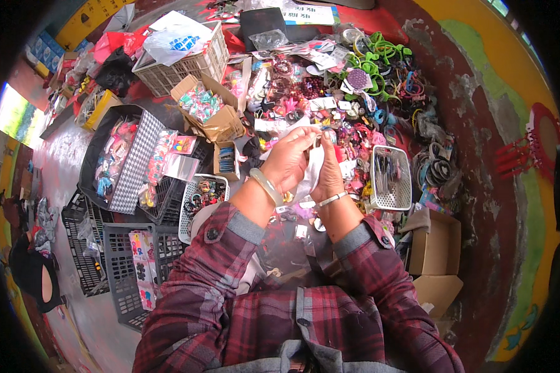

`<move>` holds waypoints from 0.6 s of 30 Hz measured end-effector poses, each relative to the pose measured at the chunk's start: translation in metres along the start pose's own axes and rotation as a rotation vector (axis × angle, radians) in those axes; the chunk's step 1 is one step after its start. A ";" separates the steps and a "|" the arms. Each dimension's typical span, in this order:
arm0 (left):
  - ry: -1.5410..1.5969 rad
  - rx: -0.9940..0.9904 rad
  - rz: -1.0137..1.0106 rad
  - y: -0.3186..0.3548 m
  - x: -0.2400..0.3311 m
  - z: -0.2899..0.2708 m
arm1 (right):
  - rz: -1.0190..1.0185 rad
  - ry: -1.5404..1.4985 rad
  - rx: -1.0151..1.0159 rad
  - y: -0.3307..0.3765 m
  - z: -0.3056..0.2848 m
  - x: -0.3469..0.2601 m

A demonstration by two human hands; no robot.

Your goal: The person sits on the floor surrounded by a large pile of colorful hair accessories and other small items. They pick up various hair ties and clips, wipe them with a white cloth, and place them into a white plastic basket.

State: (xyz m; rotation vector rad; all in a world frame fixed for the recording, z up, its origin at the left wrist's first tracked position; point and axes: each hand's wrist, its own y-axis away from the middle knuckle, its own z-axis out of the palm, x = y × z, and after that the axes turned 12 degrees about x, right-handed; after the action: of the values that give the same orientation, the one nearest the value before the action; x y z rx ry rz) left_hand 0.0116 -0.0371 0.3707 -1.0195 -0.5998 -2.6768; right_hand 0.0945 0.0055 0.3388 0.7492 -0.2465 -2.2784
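Note:
My left hand, with a pale bangle at the wrist, is closed with its fingertips pinched together. Close against it, my right hand, wearing a silver bracelet, pinches at the same spot. Between them hangs a thin white strip, like paper or cloth, that both hands seem to grip at its top. Something small and dark shows at the fingertips, too small to name. Beyond my hands spreads a heap of colourful hair accessories, with green headbands at its far right.
Right of my hands stands a white plastic basket; another white basket of small items stands to the left. Nearby are an opened carton, a cardboard box of wrapped pieces, a grey crate and a beige crate.

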 end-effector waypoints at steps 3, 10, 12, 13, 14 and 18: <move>-0.180 -0.012 -0.034 -0.003 0.001 -0.002 | 0.026 -0.065 0.051 -0.004 -0.003 -0.001; -1.194 -0.117 0.566 -0.011 0.005 -0.018 | 0.057 -0.029 0.078 -0.024 -0.022 0.003; -1.151 -0.130 0.531 -0.003 0.013 -0.008 | 0.061 -0.008 -0.007 -0.021 -0.022 0.002; -1.130 -0.137 0.512 0.000 0.016 -0.004 | 0.063 0.003 -0.049 -0.019 -0.021 0.001; -0.950 -0.193 0.467 0.000 0.015 -0.004 | 0.080 -0.019 -0.009 -0.015 -0.016 0.001; -0.595 -0.231 0.359 0.013 0.025 0.006 | 0.150 -0.085 -0.148 0.002 -0.002 -0.009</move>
State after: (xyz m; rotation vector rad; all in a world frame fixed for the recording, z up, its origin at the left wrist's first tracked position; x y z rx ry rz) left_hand 0.0010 -0.0472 0.3954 -1.8157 -0.1651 -2.1483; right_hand 0.1020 0.0105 0.3415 0.5402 -0.1654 -2.1618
